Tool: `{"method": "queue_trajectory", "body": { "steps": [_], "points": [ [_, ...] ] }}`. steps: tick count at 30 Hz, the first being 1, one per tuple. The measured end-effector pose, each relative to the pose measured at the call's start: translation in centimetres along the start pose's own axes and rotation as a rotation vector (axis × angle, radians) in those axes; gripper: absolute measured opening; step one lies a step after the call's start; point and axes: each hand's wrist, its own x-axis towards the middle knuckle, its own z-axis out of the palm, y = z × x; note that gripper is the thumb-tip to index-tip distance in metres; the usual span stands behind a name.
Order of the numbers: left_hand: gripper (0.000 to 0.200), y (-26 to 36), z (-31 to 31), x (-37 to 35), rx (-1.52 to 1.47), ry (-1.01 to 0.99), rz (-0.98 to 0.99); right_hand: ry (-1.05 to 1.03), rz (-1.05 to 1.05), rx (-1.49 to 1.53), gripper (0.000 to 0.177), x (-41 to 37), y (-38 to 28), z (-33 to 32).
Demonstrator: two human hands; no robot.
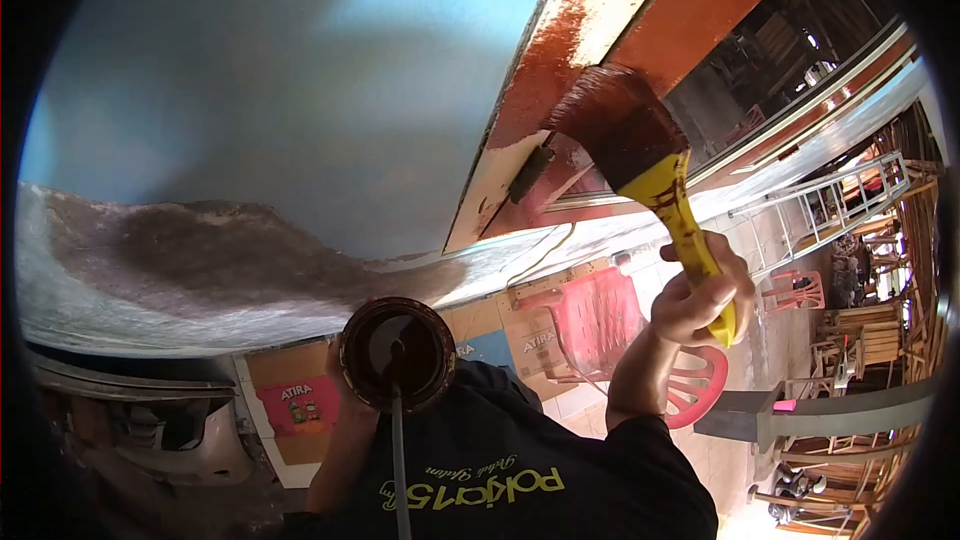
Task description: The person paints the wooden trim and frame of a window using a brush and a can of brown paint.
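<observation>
My right hand (705,295) grips the yellow handle of a wide paintbrush (665,195). The brush's dark, paint-soaked bristles press on a wooden window frame (545,85), which is partly reddish brown and partly pale. At the lower centre, my left hand (350,390) holds a round can (397,355) from its side. The can is open at the top, with dark brown paint inside and a thin grey stick standing in it. Most of the left hand's fingers are hidden behind the can.
A light blue wall (300,90) with a bare grey patch fills the left. Flattened cardboard (300,405) lies on the tiled floor. Pink plastic chairs (600,315), a ladder (840,205), a grey beam (850,410) and stacked wood (870,335) stand to the right.
</observation>
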Motion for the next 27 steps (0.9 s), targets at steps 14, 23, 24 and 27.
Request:
{"method": "queue_trajectory", "body": {
  "steps": [14, 23, 24, 27],
  "points": [
    [0.071, 0.5, 3.9, 0.0, 0.015, 0.007, 0.033, 0.009, 0.171, 0.338, 0.043, 3.7, 2.1, -1.0],
    [0.071, 0.7, 4.5, -0.3, 0.02, 0.005, 0.043, 0.053, -0.003, 0.146, 0.045, 5.5, 2.2, -0.2],
    [0.071, 0.7, 4.5, -0.4, 0.02, 0.007, 0.049, 0.134, 0.141, 0.148, 0.049, 5.8, 1.6, -0.2],
    [0.07, 0.8, 4.5, -0.5, 0.015, 0.011, 0.053, 0.018, -0.013, 0.307, 0.045, 5.8, 1.3, 0.2]
  ]
}}
